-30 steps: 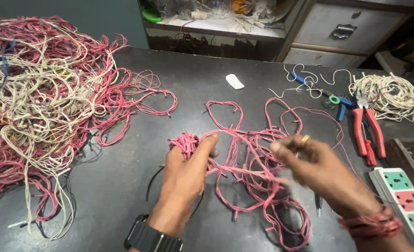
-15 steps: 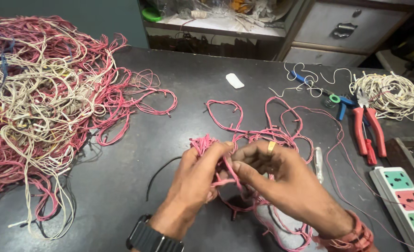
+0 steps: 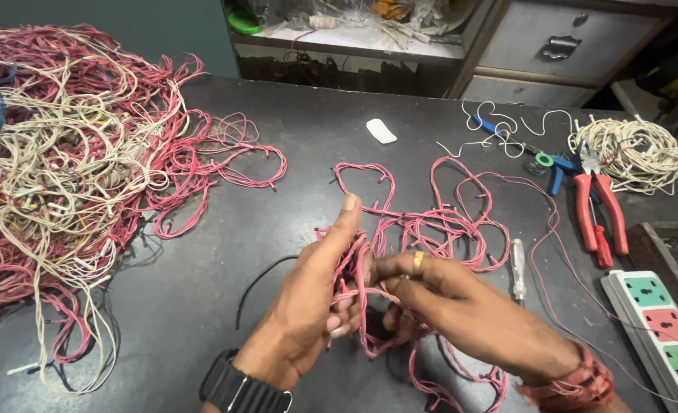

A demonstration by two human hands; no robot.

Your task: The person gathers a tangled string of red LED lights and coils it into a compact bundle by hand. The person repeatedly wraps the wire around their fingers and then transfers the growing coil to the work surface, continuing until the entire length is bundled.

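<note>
My left hand (image 3: 312,302), with a black watch at the wrist, grips a small bundle of red wire (image 3: 354,264) wound around its fingers. Beside it, my right hand (image 3: 446,302) wears a gold ring and a red thread band, and its fingers pinch the same red wire at the bundle. Both hands meet over the dark table (image 3: 293,191), near its front edge. Loose loops of the red wire (image 3: 453,222) trail off behind and to the right of the hands.
A big tangled heap of red and cream wires (image 3: 63,191) fills the left side. Red-handled pliers (image 3: 603,218), a blue-handled tool (image 3: 557,168), a cream wire coil (image 3: 633,153), a screwdriver (image 3: 517,268) and a power strip (image 3: 664,329) lie at the right. A small white piece (image 3: 381,131) lies at the back.
My right hand has come in from the right to meet the left hand at the bundle. The wire has been wound further around the left fingers.
</note>
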